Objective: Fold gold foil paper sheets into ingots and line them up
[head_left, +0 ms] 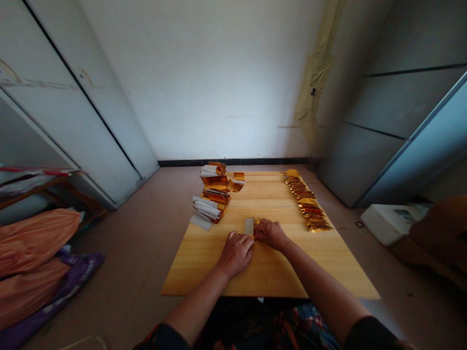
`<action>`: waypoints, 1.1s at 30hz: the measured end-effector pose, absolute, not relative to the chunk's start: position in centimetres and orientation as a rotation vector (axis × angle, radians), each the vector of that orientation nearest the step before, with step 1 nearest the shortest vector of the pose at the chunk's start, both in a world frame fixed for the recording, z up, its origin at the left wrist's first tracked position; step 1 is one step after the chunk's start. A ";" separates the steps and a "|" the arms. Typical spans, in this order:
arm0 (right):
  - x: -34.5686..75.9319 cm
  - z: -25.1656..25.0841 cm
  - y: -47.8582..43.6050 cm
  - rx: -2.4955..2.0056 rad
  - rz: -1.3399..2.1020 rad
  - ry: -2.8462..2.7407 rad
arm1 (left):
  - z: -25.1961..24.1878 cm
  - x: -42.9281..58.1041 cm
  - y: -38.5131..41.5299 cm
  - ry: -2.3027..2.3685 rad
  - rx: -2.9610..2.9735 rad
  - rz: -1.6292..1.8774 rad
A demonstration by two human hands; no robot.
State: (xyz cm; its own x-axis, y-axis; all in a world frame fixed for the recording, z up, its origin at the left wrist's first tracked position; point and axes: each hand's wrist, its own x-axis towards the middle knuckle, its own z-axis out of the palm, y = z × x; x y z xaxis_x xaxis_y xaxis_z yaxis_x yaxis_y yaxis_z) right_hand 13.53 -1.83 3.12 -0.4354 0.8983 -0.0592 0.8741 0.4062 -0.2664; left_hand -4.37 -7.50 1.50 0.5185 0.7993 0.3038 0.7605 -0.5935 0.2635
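On the wooden board [277, 272], a small sheet [249, 226], grey-white on its left part and gold at its right edge, lies between my hands. My left hand [236, 252] is closed at the sheet's lower edge, its fingertips pressed down beside it. My right hand [270, 233] has its fingers bent together over the gold part of the sheet. The two hands nearly meet at the near edge of the sheet. The fingers hide much of the gold part.
Loose stacks of gold and white sheets [206, 208] lie at the board's left. A row of folded gold pieces [306, 201] runs along its right side. A white box [385, 223] stands on the floor at right; orange cloth [36, 238] lies at left.
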 end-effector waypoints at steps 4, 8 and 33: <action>13.5 3.0 -1.8 -1.608 0.396 -2.543 | 1.4 -4.3 -7.6 1.331 2.679 0.599; 13.4 3.3 -1.9 -1.643 0.397 -2.547 | 1.3 -4.3 -7.8 1.321 2.719 0.568; 14.3 1.8 -1.1 -1.571 0.602 -2.298 | 2.4 -3.4 -8.6 1.439 2.723 0.488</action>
